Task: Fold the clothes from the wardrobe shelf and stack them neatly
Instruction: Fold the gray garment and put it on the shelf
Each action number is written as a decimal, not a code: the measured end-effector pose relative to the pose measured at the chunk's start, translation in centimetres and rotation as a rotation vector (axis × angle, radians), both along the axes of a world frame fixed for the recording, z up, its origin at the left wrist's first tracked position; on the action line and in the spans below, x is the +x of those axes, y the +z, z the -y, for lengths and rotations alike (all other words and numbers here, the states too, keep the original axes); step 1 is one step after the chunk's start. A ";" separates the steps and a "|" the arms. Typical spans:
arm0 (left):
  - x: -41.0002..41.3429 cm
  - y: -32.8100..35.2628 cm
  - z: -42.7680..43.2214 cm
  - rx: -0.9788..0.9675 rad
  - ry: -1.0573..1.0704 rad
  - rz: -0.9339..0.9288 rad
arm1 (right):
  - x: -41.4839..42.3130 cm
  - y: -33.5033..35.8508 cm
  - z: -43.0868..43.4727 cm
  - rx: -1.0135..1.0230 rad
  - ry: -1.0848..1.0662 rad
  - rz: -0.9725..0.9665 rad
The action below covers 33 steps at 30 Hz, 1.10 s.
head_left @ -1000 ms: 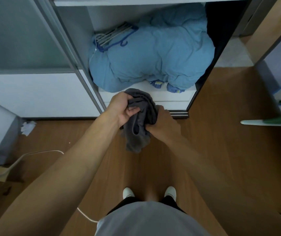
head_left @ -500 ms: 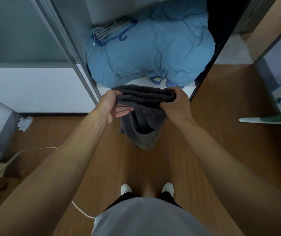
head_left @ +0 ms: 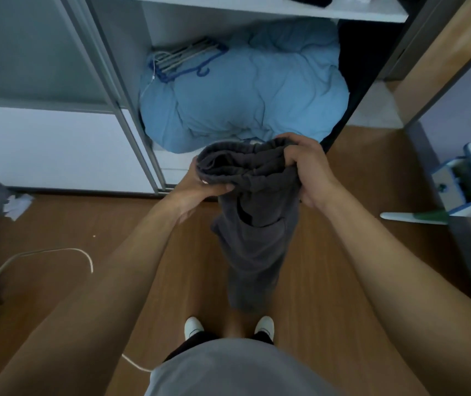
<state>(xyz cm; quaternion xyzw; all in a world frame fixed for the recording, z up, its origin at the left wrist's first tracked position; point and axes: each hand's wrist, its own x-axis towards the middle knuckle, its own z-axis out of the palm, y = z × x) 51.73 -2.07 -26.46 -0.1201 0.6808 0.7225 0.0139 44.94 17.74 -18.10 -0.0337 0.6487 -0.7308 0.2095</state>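
Head view, centre of the frame: the left hand (head_left: 197,182) and the right hand (head_left: 310,170) hold a dark grey garment (head_left: 253,238) by its gathered waistband (head_left: 240,167), in front of the open wardrobe. The left fingers curl under the band's left end and the right fingers are clenched over its right end. 1 second ago the cloth was a tight bundle squeezed between hands that nearly touched. Half a second ago the band had been drawn out sideways with only a short fold hanging. Now the hands sit a little apart and the fabric drops in 1 long length toward the white shoes (head_left: 193,324) at the lower centre, clear of the wooden floor (head_left: 85,224). It looks like trousers, though the legs are not separately visible. Shaken out like this, the piece seems ready for its first fold; none has been made yet. Behind it, a blue duvet (head_left: 243,90) with hangers (head_left: 184,57) on top fills the lower compartment, under the wardrobe shelf (head_left: 257,8) at the top edge.
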 end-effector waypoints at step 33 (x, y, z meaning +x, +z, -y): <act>2.8 2.5 0.5 0.284 -0.123 0.096 | 1.3 -2.1 -1.3 -0.136 -0.186 0.337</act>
